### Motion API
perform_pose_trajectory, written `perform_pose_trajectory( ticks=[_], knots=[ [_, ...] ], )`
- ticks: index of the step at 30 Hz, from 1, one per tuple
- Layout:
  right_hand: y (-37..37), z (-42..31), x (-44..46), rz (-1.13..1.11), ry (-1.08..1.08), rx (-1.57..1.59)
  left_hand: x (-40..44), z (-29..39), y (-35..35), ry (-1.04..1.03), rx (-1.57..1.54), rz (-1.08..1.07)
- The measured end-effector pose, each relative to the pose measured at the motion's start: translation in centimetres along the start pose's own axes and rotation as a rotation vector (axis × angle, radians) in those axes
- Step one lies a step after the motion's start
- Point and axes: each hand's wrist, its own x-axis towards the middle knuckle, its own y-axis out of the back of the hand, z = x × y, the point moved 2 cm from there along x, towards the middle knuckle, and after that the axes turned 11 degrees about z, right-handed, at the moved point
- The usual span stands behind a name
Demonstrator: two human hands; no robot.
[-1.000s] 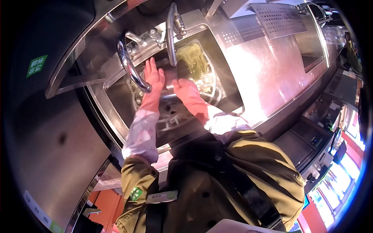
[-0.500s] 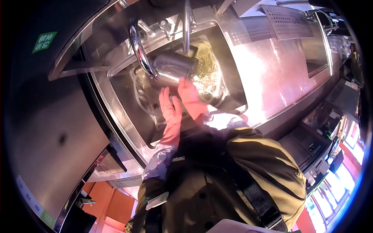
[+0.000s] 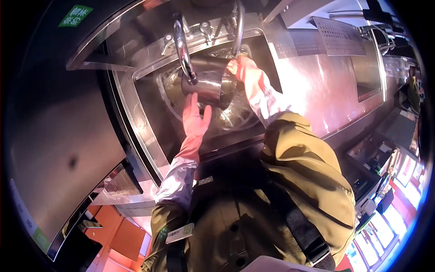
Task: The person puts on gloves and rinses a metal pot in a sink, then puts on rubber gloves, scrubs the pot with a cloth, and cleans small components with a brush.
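A cylindrical steel pot (image 3: pixel 201 84) is tipped on its side in the sink, its mouth facing right. My left hand (image 3: pixel 195 120), in a pink rubber glove, has its fingers spread, with the fingertips against the pot's lower side. At the upper right of the mouth is my right hand (image 3: pixel 247 72), also gloved in pink. Its fingers are bent at the rim and closed on it; the fingertips are partly hidden. Beneath the pot lies a clear plastic tub (image 3: pixel 170 102) with shiny wet contents. A curved chrome faucet (image 3: pixel 182 50) reaches over the pot.
The steel sink (image 3: pixel 147 111) surrounds the tub. A second faucet pipe (image 3: pixel 239 29) hangs near my right hand, with tap handles (image 3: pixel 206 31) along the back. To the right extends a wet steel counter (image 3: pixel 312 86) below a perforated metal panel (image 3: pixel 337 36). A dark cabinet surface (image 3: pixel 59 122) borders the left.
My right hand has moved up and right, from the pot's lower edge to the upper part of its mouth. My left hand stays at the lower side, fingers wider apart.
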Motion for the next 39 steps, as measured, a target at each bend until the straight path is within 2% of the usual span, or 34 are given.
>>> perform_pose_trajectory(
  ticks=[1, 3, 4, 6, 10, 14, 15, 18, 19, 21, 22, 23, 24, 25, 26, 27, 28, 29, 30, 32, 33, 35, 36, 37, 38, 39],
  knots=[
    [1.1, 0.5, -1.0, -0.048, 0.187, -0.142, 0.1, 0.7, -0.5, 0.012, 0.008, -0.02],
    [3.8, 3.3, -2.9, -0.125, 0.525, -0.159, 0.4, 2.3, -1.4, 0.043, 0.036, -0.034],
    [5.2, 4.3, -3.0, -0.163, 0.697, -0.162, 0.4, 2.7, -2.0, -0.007, 0.057, 0.014],
    [8.6, 7.2, -1.6, -0.083, 0.82, -0.578, 0.4, 3.3, -3.2, -0.119, 0.093, 0.107],
    [10.8, 14.7, -3.8, -0.019, 0.942, -0.983, 1.7, 4.9, -4.5, -0.31, 0.203, -0.013],
    [8.6, 18.6, -5.3, -0.099, 1.024, -1.194, 3.1, 4.7, -5.3, -0.462, -0.072, 0.218],
    [8.2, 18.7, -5.4, -0.128, 1.036, -1.243, 4.6, 6.2, -4.3, -0.392, 0.047, 0.108],
    [7.4, 18.4, -5.5, -0.21, 1.045, -1.391, 6.6, 7.4, -4.6, -0.272, 0.186, 0.03],
    [7.3, 18.3, -5.5, -0.238, 1.046, -1.443, 7.0, 6.8, -4.7, -0.19, 0.266, -0.196],
    [7.5, 18.2, -5.0, -0.269, 1.066, -1.573, 6.0, 5.9, -4.0, -0.2, 0.298, -0.182],
    [7.6, 17.7, -4.5, -0.244, 1.112, -1.664, 5.7, 5.1, -3.9, -0.207, 0.317, -0.174],
    [7.8, 17.1, -4.2, -0.205, 1.155, -1.762, 5.2, 3.4, -4.3, -0.06, 0.339, -0.177],
    [8.1, 16.5, -3.7, -0.021, 1.189, -1.737, 5.0, 2.4, -3.8, -0.075, 0.343, -0.14],
    [8.7, 15.4, -3.0, 0.285, 1.27, -1.479, 4.8, 1.5, -3.2, -0.087, 0.343, -0.1],
    [8.4, 11.8, -5.5, 0.301, 1.125, -1.31, 4.5, 0.4, -2.6, -0.097, 0.342, -0.059],
    [7.2, 9.3, -6.9, 0.528, 1.033, -1.281, 4.1, -1.7, -3.1, 0.059, 0.097, -0.063],
    [7.0, 7.6, -7.0, 0.521, 1.191, -1.237, 3.9, -1.4, -2.7, 0.162, 0.103, -0.1],
    [6.2, 6.2, -7.8, 0.493, 1.385, -1.186, 3.8, -0.5, -1.9, 0.262, 0.11, -0.134],
    [4.9, 5.2, -8.4, 0.436, 1.565, -1.313, 3.6, 0.1, -1.3, 0.363, 0.118, -0.164],
    [2.3, 3.9, -8.8, 0.296, 1.932, -1.552, 3.0, 0.1, -0.9, 0.41, -0.027, -0.085],
    [1.9, 4.1, -7.8, 0.101, 2.033, -1.45, 2.2, 0.0, -0.8, 0.414, -0.058, -0.033],
    [1.5, 4.6, -5.6, -0.1, 2.005, -1.519, -0.1, -5.1, -2.9, 0.821, -0.479, 0.143],
    [1.2, 4.8, -4.5, -0.203, 1.99, -1.551, -0.8, -6.7, -3.1, 0.876, -0.548, 0.141],
    [0.8, 5.1, -3.7, -0.182, 2.108, -1.547, -1.4, -7.8, -2.9, 0.93, -0.618, 0.142],
    [0.3, 5.0, -3.5, -0.234, 2.046, -1.628, -1.9, -8.3, -2.7, 0.983, -0.692, 0.144],
    [-0.1, 4.8, -3.6, -0.287, 1.978, -1.709, -1.1, -5.6, -0.7, 0.551, 0.011, 0.003]
  ],
)
